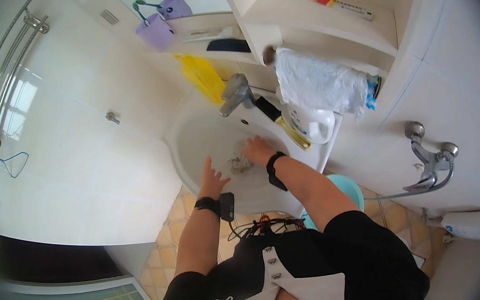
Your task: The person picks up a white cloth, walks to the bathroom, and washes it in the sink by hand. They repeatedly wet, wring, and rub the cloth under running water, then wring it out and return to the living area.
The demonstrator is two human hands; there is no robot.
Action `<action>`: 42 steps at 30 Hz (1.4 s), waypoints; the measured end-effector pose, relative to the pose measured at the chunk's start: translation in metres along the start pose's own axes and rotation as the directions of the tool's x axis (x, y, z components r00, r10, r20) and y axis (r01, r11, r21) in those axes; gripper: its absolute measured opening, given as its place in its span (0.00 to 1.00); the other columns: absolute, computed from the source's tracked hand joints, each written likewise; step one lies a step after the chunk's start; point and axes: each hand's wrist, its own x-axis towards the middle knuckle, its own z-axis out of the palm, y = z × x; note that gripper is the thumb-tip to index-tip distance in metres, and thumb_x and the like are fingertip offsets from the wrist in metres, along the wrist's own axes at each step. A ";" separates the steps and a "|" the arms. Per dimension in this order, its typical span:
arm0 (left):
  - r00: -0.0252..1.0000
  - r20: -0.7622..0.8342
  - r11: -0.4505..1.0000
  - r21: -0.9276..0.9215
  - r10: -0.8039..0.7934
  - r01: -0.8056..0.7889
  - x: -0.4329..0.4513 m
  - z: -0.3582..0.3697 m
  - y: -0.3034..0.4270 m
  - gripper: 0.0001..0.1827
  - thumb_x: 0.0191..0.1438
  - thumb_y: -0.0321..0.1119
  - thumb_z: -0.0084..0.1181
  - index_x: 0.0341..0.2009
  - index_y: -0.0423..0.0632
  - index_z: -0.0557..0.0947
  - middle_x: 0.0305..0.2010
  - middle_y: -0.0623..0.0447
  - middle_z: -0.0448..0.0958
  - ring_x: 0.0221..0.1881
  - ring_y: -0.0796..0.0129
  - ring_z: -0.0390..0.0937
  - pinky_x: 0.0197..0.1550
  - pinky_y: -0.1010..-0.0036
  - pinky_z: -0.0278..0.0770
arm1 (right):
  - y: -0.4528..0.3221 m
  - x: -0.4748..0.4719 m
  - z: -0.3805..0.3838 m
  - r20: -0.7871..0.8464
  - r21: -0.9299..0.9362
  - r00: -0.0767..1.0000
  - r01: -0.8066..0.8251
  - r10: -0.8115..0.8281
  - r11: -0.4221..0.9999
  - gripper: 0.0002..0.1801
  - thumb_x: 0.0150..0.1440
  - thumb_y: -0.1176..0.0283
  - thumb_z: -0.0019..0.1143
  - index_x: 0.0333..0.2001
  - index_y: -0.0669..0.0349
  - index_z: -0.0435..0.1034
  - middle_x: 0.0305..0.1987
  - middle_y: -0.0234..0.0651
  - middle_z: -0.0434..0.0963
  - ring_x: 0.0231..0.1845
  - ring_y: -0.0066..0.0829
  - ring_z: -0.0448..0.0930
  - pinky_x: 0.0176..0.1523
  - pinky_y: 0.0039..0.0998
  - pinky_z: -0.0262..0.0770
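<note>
Both my hands are inside a white washbasin (188, 132). My left hand (213, 180) hovers over its near left part, fingers apart and nothing in them. Further right, my right hand (259, 151) is held low with its palm down and hidden. Beside its fingertips, around the middle of the bowl, lies a small greyish bunched thing (240, 163), too blurred to name. A chrome single-lever faucet (236, 94) rises from the basin's back rim, beyond my right hand. Whether water runs from it cannot be told.
A yellow bottle (203, 78), a scrub brush (283, 123) and a white jug (313, 123) stand or lie about the rim. Above are a purple cup (155, 34) with a toothbrush and a toothpaste tube (343, 5). A turquoise tub (348, 191) sits below, near a wall-mounted shower mixer (430, 164).
</note>
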 end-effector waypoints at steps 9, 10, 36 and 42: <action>0.975 0.222 0.993 0.115 -0.002 -0.025 -0.007 -0.003 -0.004 0.30 0.54 0.44 0.51 0.58 0.47 0.62 0.59 0.44 0.61 0.54 0.53 0.66 0.53 0.60 0.66 | 0.013 0.010 0.021 0.096 -0.360 0.992 0.107 -0.077 0.927 0.17 0.54 0.71 0.45 0.48 0.58 0.66 0.51 0.47 0.67 0.54 0.49 0.68 0.51 0.43 0.70; 0.973 0.231 0.995 0.097 -0.013 -0.009 -0.010 -0.002 -0.004 0.30 0.54 0.44 0.51 0.58 0.46 0.62 0.59 0.44 0.61 0.54 0.53 0.66 0.54 0.60 0.66 | 0.012 0.014 0.023 0.047 -0.301 0.999 0.025 -0.011 0.953 0.17 0.54 0.70 0.45 0.48 0.58 0.66 0.51 0.47 0.67 0.54 0.49 0.68 0.51 0.42 0.70; 0.789 0.609 0.969 -0.232 0.081 0.079 0.027 0.001 -0.035 0.17 0.58 0.46 0.43 0.40 0.45 0.71 0.37 0.51 0.71 0.42 0.65 0.71 0.46 0.64 0.72 | -0.058 -0.044 0.006 -0.109 0.695 0.870 0.413 -0.481 0.589 0.11 0.48 0.66 0.51 0.33 0.61 0.71 0.30 0.40 0.76 0.31 0.34 0.77 0.37 0.33 0.71; 0.896 0.422 0.941 -0.339 0.138 0.015 0.004 0.034 -0.042 0.18 0.61 0.39 0.35 0.50 0.41 0.68 0.49 0.44 0.69 0.52 0.55 0.68 0.55 0.61 0.65 | -0.050 -0.016 -0.006 -0.328 0.180 0.935 0.199 -0.132 0.963 0.19 0.53 0.54 0.41 0.30 0.57 0.72 0.27 0.45 0.77 0.31 0.47 0.77 0.36 0.42 0.72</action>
